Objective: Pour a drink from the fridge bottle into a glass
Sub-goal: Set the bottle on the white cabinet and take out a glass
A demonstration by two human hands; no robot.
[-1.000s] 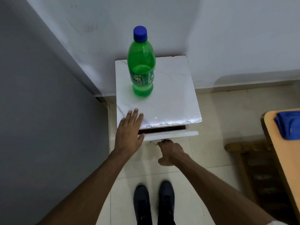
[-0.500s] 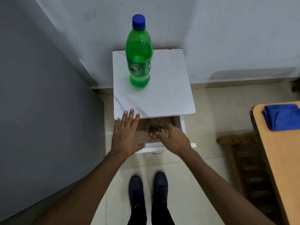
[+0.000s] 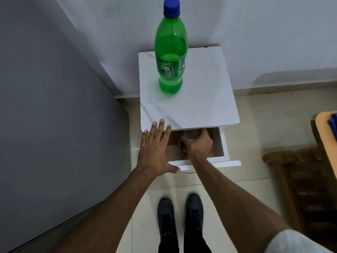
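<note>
Clear glass (image 3: 190,134), likely fragile and slick, sits in the open drawer (image 3: 221,143) under the right hand (image 3: 199,144), which wraps its side, while the left hand (image 3: 156,150) rests flat and spread on the near table (image 3: 200,106) edge.

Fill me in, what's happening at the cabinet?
A person stands at a small white cabinet with its drawer pulled open. The right hand is inside, closing on a clear glass. The left hand rests flat at the front edge. The green bottle stands capped on top.
</note>
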